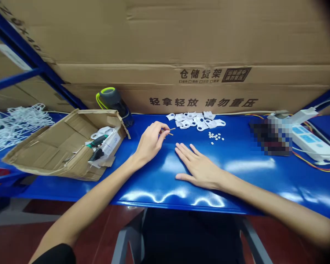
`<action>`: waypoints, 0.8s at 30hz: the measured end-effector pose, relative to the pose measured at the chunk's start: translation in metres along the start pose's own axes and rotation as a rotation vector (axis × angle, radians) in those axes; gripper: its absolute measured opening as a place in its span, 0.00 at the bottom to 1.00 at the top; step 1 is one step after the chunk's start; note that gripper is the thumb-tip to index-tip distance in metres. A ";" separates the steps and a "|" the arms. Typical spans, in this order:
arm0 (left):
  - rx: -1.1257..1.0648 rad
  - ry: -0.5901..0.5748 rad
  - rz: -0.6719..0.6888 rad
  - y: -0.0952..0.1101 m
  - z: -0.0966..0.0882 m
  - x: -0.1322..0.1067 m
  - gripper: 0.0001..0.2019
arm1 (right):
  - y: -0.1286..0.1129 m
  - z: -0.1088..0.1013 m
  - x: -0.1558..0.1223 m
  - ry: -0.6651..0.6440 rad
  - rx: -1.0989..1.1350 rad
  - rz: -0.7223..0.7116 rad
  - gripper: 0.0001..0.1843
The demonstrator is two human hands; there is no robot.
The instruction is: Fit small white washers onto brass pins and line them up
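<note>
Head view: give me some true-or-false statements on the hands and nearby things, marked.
1. The left hand pinches at least one thin item. True.
2. The right hand grips the white tabs. False: the right hand lies palm down on the table, apart from the white tabs.
3. The white tabs lie farther back than the small pieces. True.
4. The green tool lies outside the carton. False: the green tool is inside the carton.

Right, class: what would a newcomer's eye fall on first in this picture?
Probably the left hand, near mid-table, pinching a thin item too small to identify, and the right hand spread palm down on the shiny blue table. Beyond them, white pieces with round holes lie heaped; an open cardboard box sits on the left.
</note>
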State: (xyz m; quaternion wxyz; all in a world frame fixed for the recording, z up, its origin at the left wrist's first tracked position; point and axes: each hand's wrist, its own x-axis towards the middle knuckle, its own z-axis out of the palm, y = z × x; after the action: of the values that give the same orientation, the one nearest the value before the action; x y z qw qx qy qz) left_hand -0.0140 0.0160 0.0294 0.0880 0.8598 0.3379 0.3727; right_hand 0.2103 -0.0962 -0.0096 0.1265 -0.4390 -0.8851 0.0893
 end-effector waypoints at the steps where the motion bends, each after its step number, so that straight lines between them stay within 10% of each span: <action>1: 0.000 0.018 0.003 0.000 -0.002 0.001 0.08 | -0.008 0.003 0.007 0.001 0.024 -0.028 0.54; 13: 0.012 0.142 -0.039 -0.001 -0.025 0.011 0.08 | -0.058 0.020 0.078 0.046 0.117 -0.166 0.47; 24: -0.262 -0.134 -0.090 0.015 0.002 -0.004 0.09 | 0.082 -0.053 -0.015 0.209 -0.195 0.182 0.17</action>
State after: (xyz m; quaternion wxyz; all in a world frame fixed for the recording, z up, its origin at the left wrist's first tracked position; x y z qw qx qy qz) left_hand -0.0069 0.0022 0.0323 0.2384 0.8478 0.3180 0.3512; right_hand 0.2972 -0.0569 0.0164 0.1660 -0.5343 -0.8282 -0.0319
